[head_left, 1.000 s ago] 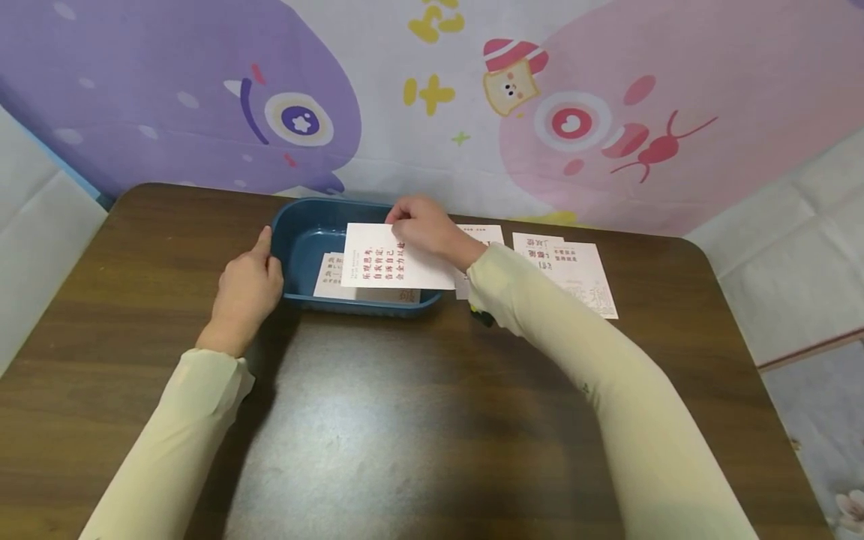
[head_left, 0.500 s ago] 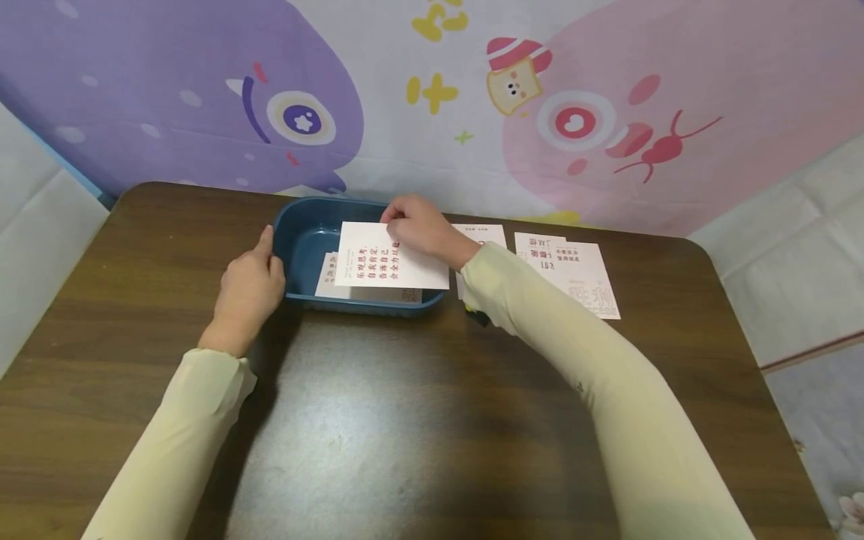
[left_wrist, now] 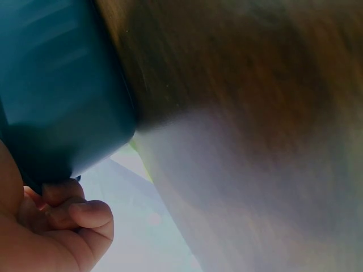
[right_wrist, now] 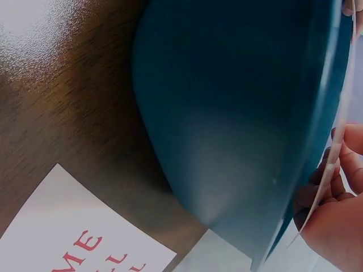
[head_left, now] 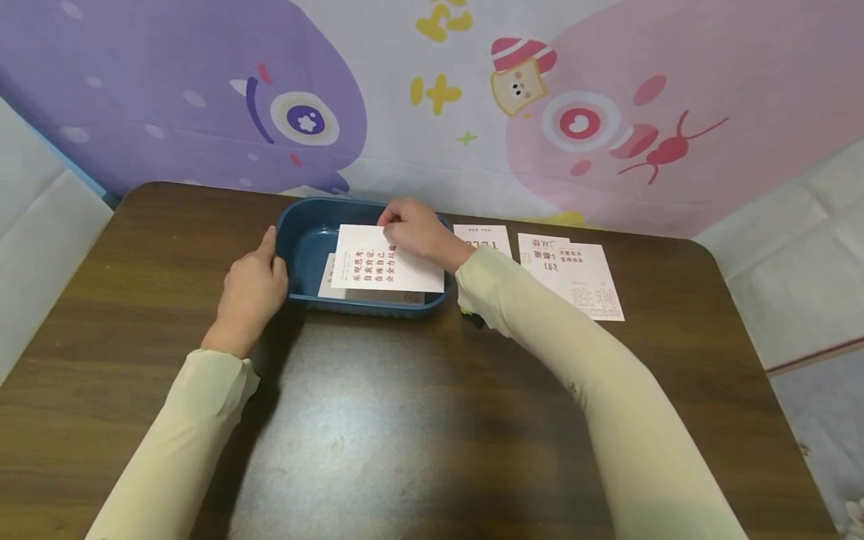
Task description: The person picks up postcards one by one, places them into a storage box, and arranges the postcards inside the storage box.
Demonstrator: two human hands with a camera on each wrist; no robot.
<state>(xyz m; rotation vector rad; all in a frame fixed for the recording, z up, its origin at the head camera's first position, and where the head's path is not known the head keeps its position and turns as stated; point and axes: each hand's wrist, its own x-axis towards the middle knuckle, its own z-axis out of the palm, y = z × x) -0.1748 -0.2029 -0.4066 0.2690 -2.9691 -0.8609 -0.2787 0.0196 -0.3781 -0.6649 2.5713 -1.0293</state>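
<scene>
A dark blue plastic basin (head_left: 297,300) sits near the table's back edge. My left hand (head_left: 253,294) holds its left end, the index finger lying along the rim; in the left wrist view curled fingers (left_wrist: 85,212) meet the basin's corner. With thumb and fingertips, my right hand (head_left: 420,232) pinches the upper edge of a white card (head_left: 351,259) printed with red Chinese characters. That card hangs over the basin's right part, and in the right wrist view it appears edge-on. Another printed card (head_left: 326,285) lies inside the basin, mostly hidden beneath it.
Right of the basin lies a card (head_left: 486,236) with large red letters, partly behind my right sleeve. Farther right, overlapping cards (head_left: 597,281) rest on the brown wooden table (head_left: 378,420). A small black-and-yellow object (head_left: 474,319) shows beside the sleeve. A cartoon-patterned cloth (head_left: 405,165) backs the table.
My right hand has shifted the pinched card slightly left over the basin, showing more of the lettered card behind. The left hand keeps its place on the basin.
</scene>
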